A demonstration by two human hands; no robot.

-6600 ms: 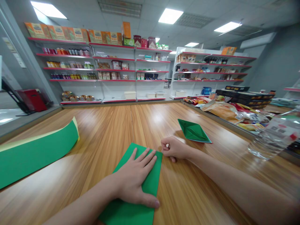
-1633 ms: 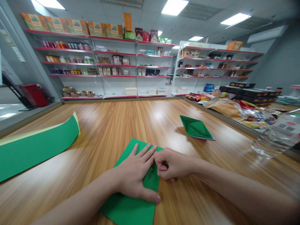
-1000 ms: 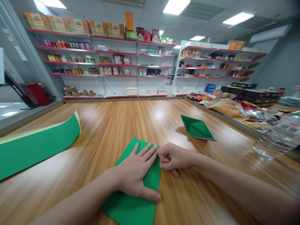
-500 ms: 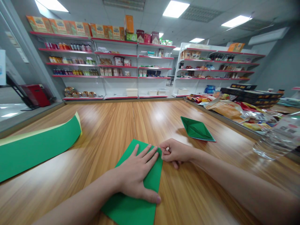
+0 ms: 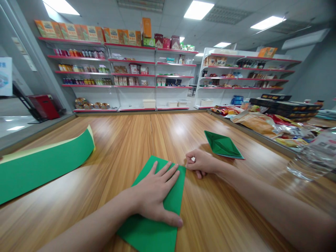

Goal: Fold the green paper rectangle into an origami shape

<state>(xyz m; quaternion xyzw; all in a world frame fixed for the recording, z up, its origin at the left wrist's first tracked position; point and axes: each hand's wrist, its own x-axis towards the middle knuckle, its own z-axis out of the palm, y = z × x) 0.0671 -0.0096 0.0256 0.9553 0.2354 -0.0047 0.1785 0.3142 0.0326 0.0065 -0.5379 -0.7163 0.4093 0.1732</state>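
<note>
The left hand (image 5: 153, 194) lies flat, fingers spread, on the green paper (image 5: 154, 238), located at six o'clock on the tabletop (image 5: 126, 140). The right hand (image 5: 203, 162), apart from the left, is curled closed beside the paper's one o'clock corner; contact appears unclear. From the paper, the folded piece (image 5: 224, 145) sits at two o'clock, the bottle (image 5: 311, 159) at three.

Left hand (image 5: 154, 196), fingers spread, lay flat on green paper (image 5: 168, 210); right hand (image 5: 201, 162), curled, rested at its far right corner on the bench (image 5: 126, 140).
</note>
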